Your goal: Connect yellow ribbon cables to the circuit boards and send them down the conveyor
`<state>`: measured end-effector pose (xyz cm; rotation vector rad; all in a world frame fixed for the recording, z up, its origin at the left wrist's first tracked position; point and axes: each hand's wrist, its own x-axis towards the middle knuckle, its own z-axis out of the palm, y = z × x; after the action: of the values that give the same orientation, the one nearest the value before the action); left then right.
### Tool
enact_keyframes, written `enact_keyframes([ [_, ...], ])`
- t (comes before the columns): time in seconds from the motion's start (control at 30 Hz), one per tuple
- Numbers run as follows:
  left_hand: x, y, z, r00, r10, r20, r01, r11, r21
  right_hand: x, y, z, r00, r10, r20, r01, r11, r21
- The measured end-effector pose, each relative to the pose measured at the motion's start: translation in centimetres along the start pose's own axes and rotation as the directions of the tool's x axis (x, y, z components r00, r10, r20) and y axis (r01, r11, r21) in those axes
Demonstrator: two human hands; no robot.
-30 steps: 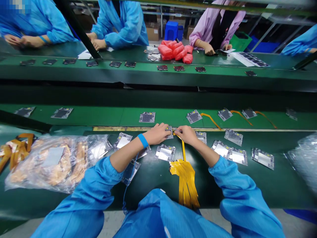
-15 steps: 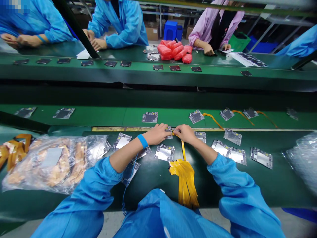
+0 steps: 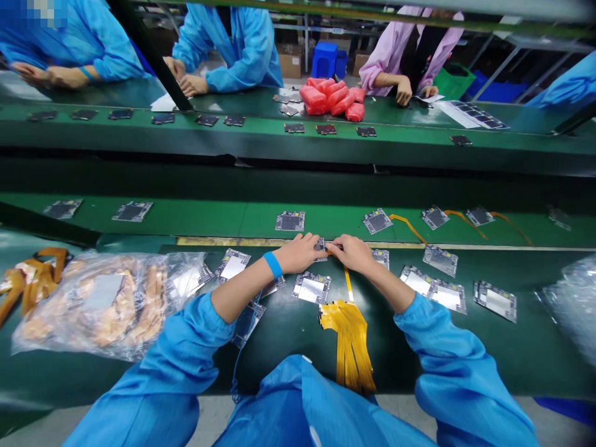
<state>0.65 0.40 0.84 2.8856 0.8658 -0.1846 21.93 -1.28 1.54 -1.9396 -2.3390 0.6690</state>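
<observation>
Fingers of the left hand (image 3: 300, 253) hold a circuit board (image 3: 320, 246) at mid-frame; the right hand's (image 3: 352, 253) pinch an orange ribbon cable (image 3: 348, 282) beside it. A crooked push or sideways tug could crease the cable or make the board slip.

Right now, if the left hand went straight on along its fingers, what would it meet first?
Past the small grey circuit board at its fingertips, the left hand would likely meet the bare right hand, close beside it; exact depth is hard to judge.
</observation>
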Motion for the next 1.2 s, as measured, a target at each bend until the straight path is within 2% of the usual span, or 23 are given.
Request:
enact_keyframes([
  [0.2, 0.0, 0.1, -0.3, 1.0, 0.002, 0.019, -0.002, 1.0, 0.024, 0.3, -0.1, 0.3, 0.995, -0.103, -0.02, 0.103, 0.994, 0.026],
  [0.33, 0.1, 0.2, -0.4, 1.0, -0.001, 0.017, 0.0, 1.0, 0.008, 0.7, 0.1, 0.9, 0.993, -0.116, -0.009, 0.116, 0.993, 0.036],
  [0.63, -0.2, 0.0, 0.2, 1.0, -0.022, -0.021, 0.022, 1.0, -0.023, 0.5, 0.5, 0.6, 0.99, -0.137, 0.014, 0.137, 0.99, -0.027],
  [0.7, -0.2, 0.0, 0.0, 1.0, -0.025, -0.009, 0.025, 1.0, -0.014, 0.3, 0.6, 0.8, 0.993, -0.119, -0.022, 0.119, 0.993, 0.014],
  [0.83, 0.0, 0.0, -0.6, 1.0, -0.018, 0.012, 0.018, 1.0, -0.01, -0.5, 1.5, 1.2, 0.981, -0.054, -0.186, 0.087, 0.981, 0.173],
  [0.97, -1.0, -1.8, -2.1, 0.996, -0.054, -0.075, 0.05, 0.997, -0.056, -2.1, 2.6, 0.9, 0.956, -0.033, -0.291, 0.124, 0.946, 0.301],
  [1.03, -2.1, -3.9, -3.0, 0.979, -0.155, -0.135, 0.146, 0.987, -0.072, -3.1, 3.0, 0.8, 0.954, -0.032, -0.299, 0.133, 0.938, 0.322],
  [1.07, -2.8, -5.1, -3.3, 0.956, -0.241, -0.164, 0.233, 0.97, -0.071, -3.6, 3.0, 0.7, 0.954, -0.036, -0.296, 0.137, 0.935, 0.327],
  [1.13, -4.0, -7.3, -3.6, 0.871, -0.438, -0.224, 0.437, 0.898, -0.057, -4.6, 2.9, 0.7, 0.958, -0.043, -0.284, 0.141, 0.931, 0.335],
  [1.17, -4.4, -8.2, -3.5, 0.831, -0.5, -0.244, 0.504, 0.862, -0.052, -5.0, 2.8, 0.7, 0.963, -0.047, -0.266, 0.138, 0.931, 0.338],
  [1.2, -4.6, -8.8, -3.3, 0.809, -0.532, -0.249, 0.538, 0.842, -0.052, -5.5, 2.6, 0.7, 0.97, -0.054, -0.239, 0.135, 0.931, 0.338],
])
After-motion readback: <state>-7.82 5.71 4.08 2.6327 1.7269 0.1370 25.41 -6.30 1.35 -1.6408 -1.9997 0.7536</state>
